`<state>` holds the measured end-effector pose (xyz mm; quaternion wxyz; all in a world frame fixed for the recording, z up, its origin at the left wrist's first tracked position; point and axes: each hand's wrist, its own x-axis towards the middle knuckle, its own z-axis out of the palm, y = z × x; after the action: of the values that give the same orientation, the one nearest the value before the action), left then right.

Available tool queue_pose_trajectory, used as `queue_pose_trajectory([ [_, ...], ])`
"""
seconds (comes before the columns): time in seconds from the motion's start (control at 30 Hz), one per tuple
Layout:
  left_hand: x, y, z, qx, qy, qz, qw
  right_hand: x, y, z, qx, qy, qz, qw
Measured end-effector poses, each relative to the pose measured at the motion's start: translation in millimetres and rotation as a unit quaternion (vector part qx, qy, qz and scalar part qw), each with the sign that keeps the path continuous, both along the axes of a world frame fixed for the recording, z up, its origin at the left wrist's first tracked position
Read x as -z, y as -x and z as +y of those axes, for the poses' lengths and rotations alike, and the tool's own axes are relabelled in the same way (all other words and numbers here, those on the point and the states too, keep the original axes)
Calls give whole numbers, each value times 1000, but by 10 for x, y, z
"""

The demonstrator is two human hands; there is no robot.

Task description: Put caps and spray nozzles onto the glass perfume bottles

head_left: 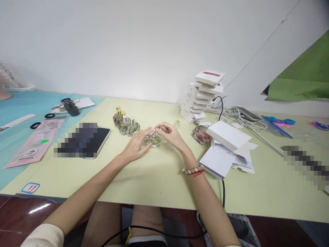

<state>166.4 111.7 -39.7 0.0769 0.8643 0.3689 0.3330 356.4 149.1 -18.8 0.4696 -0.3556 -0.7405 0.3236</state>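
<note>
A rounded clear glass perfume bottle [153, 141] stands on the table between my hands. My left hand [135, 144] holds it from the left, thumb at its lower side and fingers stretched toward its neck. At the bottle's top, my right hand [171, 135] has its thumb and fingertips pinched together. Something small and shiny shows there, too small to name. A small gold-coloured cap [177, 123] lies just behind my right hand. To the left is a row of similar perfume bottles [128, 126] with gold and silver tops.
A pink-patterned bottle [202, 134] sits beside loose white boxes [228, 135] on the right. Behind them rises a stack of white boxes [203, 94] near coiled cables [231, 118]. On the left lie a tablet-like dark device [102, 137], a pink packet [36, 142] and a dark jar [70, 107].
</note>
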Motion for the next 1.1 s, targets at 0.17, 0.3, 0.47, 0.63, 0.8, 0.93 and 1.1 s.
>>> queue_pose_trajectory([
  [0.17, -2, 0, 2, 4, 0, -3, 1000, -13, 16, -30, -2, 7, 19, 1000],
  [0.3, -1, -5, -2, -2, 6, -10, 1000, -29, 24, -13, 31, 10, 134, 990],
  [0.47, 35, -1, 22, -14, 33, 8, 999, -82, 106, -63, -21, 37, 202, 978],
  [0.63, 87, 15, 74, -15, 53, 24, 998, -62, 119, -110, -107, 57, 182, 976],
  [0.8, 113, 25, 91, -37, 50, 39, 997, 26, 60, -48, -130, 96, 112, 980],
  [0.93, 113, 27, 85, -55, 54, 43, 996, 77, 52, 2, -140, 115, 131, 975],
  [1.1, 120, 25, 95, -57, 63, 40, 996, 90, 69, 8, -118, 114, 119, 979],
])
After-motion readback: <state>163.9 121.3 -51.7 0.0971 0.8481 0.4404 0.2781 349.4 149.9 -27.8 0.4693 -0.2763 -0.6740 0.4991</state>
